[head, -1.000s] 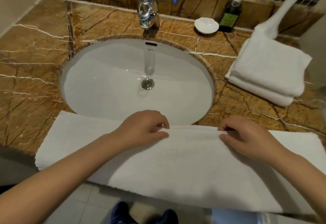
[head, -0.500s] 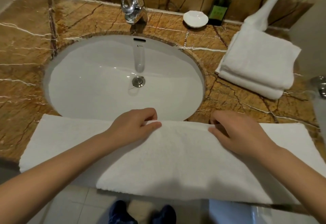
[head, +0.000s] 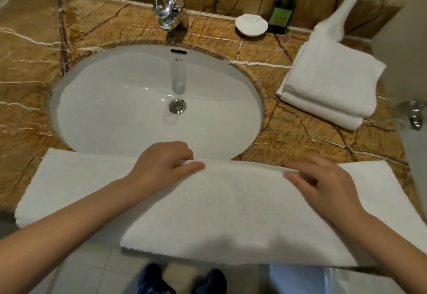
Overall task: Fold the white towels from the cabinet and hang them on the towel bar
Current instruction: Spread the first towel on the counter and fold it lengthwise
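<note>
A long white towel (head: 231, 212) lies across the front edge of the marble counter, partly over the sink's near rim and hanging off the front. Its upper layer is doubled over, with the fold line running along the far side. My left hand (head: 164, 164) pinches that far edge near the middle, thumb on top and fingers curled under. My right hand (head: 323, 180) pinches the same edge further right. A stack of folded white towels (head: 330, 85) sits on the counter at the right. No towel bar is in view.
The oval white sink (head: 129, 108) fills the middle, with a chrome faucet (head: 168, 9) behind it. A white soap dish (head: 251, 25), a dark green bottle (head: 282, 15) and a white vase (head: 344, 9) stand at the back right. A chrome fitting (head: 414, 114) juts out at the right edge.
Both hands keep their pinch on the towel's far edge. The view has shifted slightly, so the sink and counter sit a little further left in the frame.
</note>
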### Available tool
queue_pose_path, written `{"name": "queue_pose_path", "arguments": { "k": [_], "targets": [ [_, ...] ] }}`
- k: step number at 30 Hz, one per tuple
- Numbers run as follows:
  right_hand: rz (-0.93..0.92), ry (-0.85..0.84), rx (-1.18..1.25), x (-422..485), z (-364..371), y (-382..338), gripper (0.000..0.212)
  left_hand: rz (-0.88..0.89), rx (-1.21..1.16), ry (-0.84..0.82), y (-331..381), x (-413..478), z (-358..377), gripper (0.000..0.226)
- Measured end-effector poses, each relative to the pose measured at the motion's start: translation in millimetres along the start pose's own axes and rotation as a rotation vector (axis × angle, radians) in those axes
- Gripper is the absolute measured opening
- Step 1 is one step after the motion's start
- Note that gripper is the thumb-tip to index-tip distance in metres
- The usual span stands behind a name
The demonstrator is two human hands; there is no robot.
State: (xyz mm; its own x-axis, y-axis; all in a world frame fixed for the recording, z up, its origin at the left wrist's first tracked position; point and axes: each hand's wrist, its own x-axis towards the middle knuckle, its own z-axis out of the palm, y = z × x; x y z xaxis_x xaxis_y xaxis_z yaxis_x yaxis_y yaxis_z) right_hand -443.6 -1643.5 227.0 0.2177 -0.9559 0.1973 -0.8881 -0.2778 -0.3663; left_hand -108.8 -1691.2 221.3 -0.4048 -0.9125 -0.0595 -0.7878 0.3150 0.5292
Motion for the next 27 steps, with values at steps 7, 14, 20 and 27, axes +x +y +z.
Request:
{"name": "queue_pose_path", "arguments": {
  "k": [7, 14, 20, 27],
  "targets": [
    [-0.098, 0.170, -0.067, -3.8, 2.2, 4.8, 0.027, 0.045, 0.021, 0.056, -0.6, -3.0, 0.1, 0.055],
    [0.048, 0.124, -0.026, -1.5, -0.8, 7.0, 0.023, 0.034, 0.031, 0.068, -2.2, -3.3, 5.4, 0.050],
    [0.231, 0.052, -0.184, 8.9, -5.7, 7.3, 0.020, -0.065, 0.160, 0.172, 12.2, -10.7, 5.3, 0.040],
    [0.254, -0.164, -0.171, -48.2, 4.4, -10.8, 0.054, 0.195, 0.263, 0.086, 59.3, -51.8, 43.5, 0.048]
  ]
}}
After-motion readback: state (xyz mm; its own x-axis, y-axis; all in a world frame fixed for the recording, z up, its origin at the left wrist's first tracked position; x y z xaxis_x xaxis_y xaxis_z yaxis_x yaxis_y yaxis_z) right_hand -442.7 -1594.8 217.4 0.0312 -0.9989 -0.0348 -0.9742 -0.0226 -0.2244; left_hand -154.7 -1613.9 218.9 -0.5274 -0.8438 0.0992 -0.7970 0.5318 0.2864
